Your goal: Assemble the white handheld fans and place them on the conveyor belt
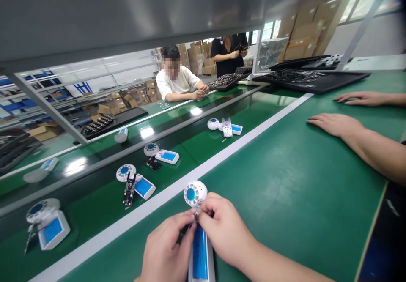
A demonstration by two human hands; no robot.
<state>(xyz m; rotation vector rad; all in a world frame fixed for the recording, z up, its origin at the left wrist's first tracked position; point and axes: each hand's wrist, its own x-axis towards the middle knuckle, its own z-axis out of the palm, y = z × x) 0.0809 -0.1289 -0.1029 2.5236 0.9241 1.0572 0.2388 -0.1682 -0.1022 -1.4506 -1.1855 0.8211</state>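
A white handheld fan (pixel 196 192) with a round vented head and an open handle lies on the green worktop before me. A long blue block, like a battery, fills the handle (pixel 199 254). Over the joint between head and handle, my left hand (pixel 168 244) is closed, pinching a dark piece that looks like a circuit board and is mostly hidden by the fingers. From the other side my right hand (pixel 226 231) pinches thin wires below the fan head. The fingertips of both hands almost meet there.
Left of a pale dividing strip (pixel 171 196), a green conveyor (pixel 187 168) carries several similar opened fans (pixel 144 187), some with circuit boards beside them. Another person's hands (pixel 336 125) rest at right. Black trays (pixel 342 83) hold parts. A person in white (pixel 182 83) works opposite; a shelf (pixel 142 11) hangs overhead.
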